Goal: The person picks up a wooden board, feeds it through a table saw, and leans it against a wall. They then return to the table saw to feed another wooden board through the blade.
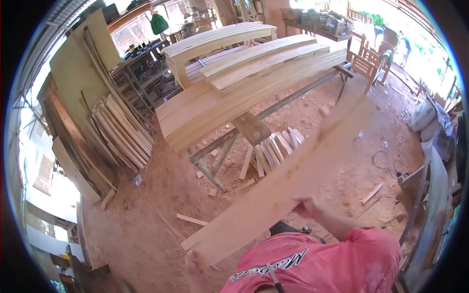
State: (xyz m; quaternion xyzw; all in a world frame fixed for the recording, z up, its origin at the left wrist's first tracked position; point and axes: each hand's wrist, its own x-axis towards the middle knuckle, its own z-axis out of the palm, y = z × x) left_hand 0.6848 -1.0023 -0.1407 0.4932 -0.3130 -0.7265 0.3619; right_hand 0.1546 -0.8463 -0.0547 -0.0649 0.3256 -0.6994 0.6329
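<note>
Plank [293, 171], long and pale, slants from lower left to upper right, raised over the sawdust floor [146, 229] and blurred along its whole length. Our right hand [307, 207] is clamped on its near edge, about midway. Our left hand [194, 263] sits at its lower end, but it is too smeared for us to tell whether the fingers are closed.

The plank's far end points toward the table [215, 151], which carries stacked boards [254, 68] that overhang its near edge. Between plank and table we see open floor, broken by short offcuts [276, 146] lying under the table. More slats [122, 129] lean at the left wall, well apart from us.

Our red shirt [332, 263] bears white lettering that seems to begin "Mac"; we cannot read the rest.
</note>
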